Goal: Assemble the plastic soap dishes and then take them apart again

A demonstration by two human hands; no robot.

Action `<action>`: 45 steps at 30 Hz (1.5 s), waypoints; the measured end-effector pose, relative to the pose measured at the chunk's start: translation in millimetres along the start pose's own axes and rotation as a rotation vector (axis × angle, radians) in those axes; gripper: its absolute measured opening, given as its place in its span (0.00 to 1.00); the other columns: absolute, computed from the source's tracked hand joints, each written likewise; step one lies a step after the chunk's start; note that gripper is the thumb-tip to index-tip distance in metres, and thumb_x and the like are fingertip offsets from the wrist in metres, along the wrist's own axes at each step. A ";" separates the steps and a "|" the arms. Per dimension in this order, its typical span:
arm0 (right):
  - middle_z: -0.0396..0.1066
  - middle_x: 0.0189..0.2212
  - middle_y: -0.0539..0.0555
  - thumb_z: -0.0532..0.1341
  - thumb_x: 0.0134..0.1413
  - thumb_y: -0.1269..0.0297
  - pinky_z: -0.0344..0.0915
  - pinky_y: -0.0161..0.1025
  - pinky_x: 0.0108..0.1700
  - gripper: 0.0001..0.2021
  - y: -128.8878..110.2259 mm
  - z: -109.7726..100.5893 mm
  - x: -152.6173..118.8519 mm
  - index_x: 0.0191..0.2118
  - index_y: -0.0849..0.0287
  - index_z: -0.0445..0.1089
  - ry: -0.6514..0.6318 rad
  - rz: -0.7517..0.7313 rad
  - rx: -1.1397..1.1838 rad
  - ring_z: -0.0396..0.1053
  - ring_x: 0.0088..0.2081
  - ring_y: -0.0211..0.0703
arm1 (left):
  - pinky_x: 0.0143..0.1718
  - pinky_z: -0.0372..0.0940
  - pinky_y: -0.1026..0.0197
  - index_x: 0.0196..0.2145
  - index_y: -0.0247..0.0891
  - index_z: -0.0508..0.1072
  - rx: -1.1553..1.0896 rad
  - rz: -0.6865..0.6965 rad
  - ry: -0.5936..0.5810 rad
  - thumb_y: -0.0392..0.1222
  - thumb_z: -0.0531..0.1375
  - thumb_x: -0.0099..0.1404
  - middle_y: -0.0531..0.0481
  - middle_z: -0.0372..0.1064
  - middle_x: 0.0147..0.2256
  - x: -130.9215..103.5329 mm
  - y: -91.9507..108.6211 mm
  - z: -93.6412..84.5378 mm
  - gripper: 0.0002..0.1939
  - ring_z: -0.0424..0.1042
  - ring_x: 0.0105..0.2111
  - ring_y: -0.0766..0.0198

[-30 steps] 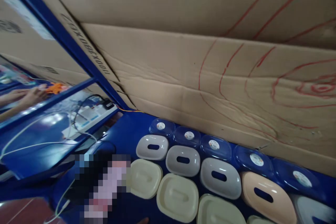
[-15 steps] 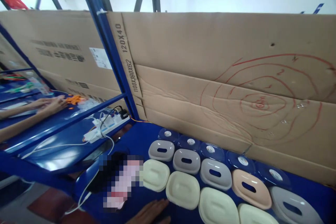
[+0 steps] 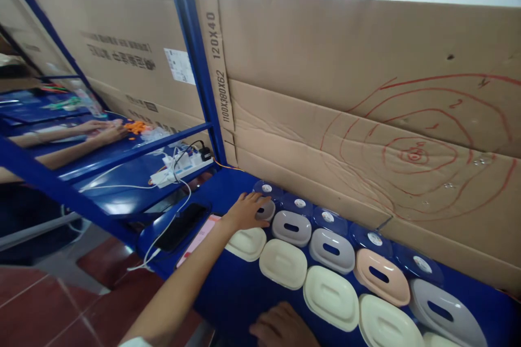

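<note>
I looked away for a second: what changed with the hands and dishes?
The left hand now reaches forward over the leftmost gray dish; whether it grips it I cannot tell. The right hand shows at the bottom edge, where earlier only one hand was partly seen. The cream dishes, peach dish and blue dishes stayed in their rows.

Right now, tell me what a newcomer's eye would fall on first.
Likely the red rings drawn on the cardboard panel, at the right. Below them, the lone peach dish stands out in a row of grey dishes, between cream trays in front and dark blue pieces behind. The left hand partly covers the leftmost grey dish.
</note>
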State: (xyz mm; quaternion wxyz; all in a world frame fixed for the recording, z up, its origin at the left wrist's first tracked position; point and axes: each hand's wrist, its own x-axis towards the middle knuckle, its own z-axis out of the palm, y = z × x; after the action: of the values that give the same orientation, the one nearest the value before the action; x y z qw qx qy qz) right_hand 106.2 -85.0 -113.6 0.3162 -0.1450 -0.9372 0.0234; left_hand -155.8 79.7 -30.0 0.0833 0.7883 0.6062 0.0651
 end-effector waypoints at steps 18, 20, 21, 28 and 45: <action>0.81 0.34 0.47 0.60 0.66 0.67 0.72 0.33 0.39 0.09 6.5 36.2 40.8 0.44 0.49 0.77 0.078 0.501 0.815 0.81 0.35 0.39 | 0.66 0.58 0.29 0.76 0.49 0.55 -0.079 -0.235 -0.042 0.59 0.69 0.66 0.35 0.53 0.72 -27.6 21.1 -26.9 0.47 0.55 0.72 0.36; 0.80 0.32 0.46 0.60 0.65 0.68 0.72 0.33 0.37 0.09 4.4 39.0 41.6 0.43 0.49 0.76 0.160 0.506 0.749 0.80 0.32 0.39 | 0.66 0.59 0.32 0.76 0.49 0.55 -0.077 -0.216 -0.013 0.59 0.68 0.67 0.36 0.54 0.71 -46.8 21.7 -30.0 0.46 0.56 0.71 0.37; 0.79 0.30 0.46 0.59 0.65 0.69 0.71 0.34 0.36 0.08 3.4 40.9 41.4 0.43 0.50 0.75 0.217 0.482 0.681 0.79 0.31 0.39 | 0.66 0.59 0.32 0.75 0.49 0.56 -0.078 -0.191 0.008 0.58 0.69 0.67 0.36 0.55 0.71 -57.4 22.1 -28.5 0.46 0.56 0.71 0.38; 0.82 0.39 0.56 0.54 0.67 0.67 0.71 0.47 0.48 0.12 7.0 41.7 38.6 0.47 0.54 0.75 0.294 0.241 0.043 0.78 0.40 0.49 | 0.68 0.59 0.32 0.75 0.52 0.57 -0.121 -0.088 0.008 0.52 0.74 0.61 0.38 0.55 0.73 -107.9 28.7 4.9 0.50 0.56 0.72 0.37; 0.83 0.43 0.51 0.53 0.74 0.62 0.54 0.43 0.68 0.15 19.6 13.5 33.0 0.47 0.55 0.79 0.323 0.454 -0.124 0.77 0.49 0.48 | 0.69 0.54 0.28 0.75 0.51 0.58 -0.003 -0.016 0.069 0.50 0.74 0.60 0.40 0.53 0.74 -105.9 38.6 25.0 0.51 0.52 0.73 0.35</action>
State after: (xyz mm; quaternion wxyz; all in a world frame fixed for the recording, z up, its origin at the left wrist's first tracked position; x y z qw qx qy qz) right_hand 78.1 -56.2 -107.7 0.4389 -0.3718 -0.8179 0.0128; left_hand -141.4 -33.6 -46.5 0.0641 0.7807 0.6147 0.0924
